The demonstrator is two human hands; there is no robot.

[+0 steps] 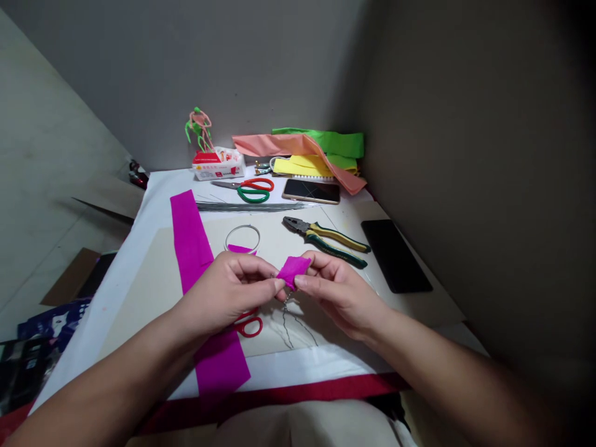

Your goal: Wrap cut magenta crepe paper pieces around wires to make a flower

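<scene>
My left hand [242, 282] and my right hand [333, 288] pinch a small magenta piece of crepe paper [295, 269] between thumbs and fingers. A thin twisted wire [287, 304] hangs under the piece, its two dark ends spreading downward; where it joins the paper is hidden by my fingers. Beneath my left wrist runs a long magenta crepe paper strip [190, 230]. Small red-handled scissors [251, 326] lie partly covered by my left hand. Just beyond that hand is a roll of tape [243, 239] with magenta paper showing through its ring.
Pliers [326, 239], a dark phone [395, 256], another phone [311, 191], larger scissors [251, 186] and a bundle of wires [251, 207] lie around. Behind stand a tissue pack [218, 164] with a wire figure [200, 127] and folded yellow paper [302, 166]. Grey walls border the table.
</scene>
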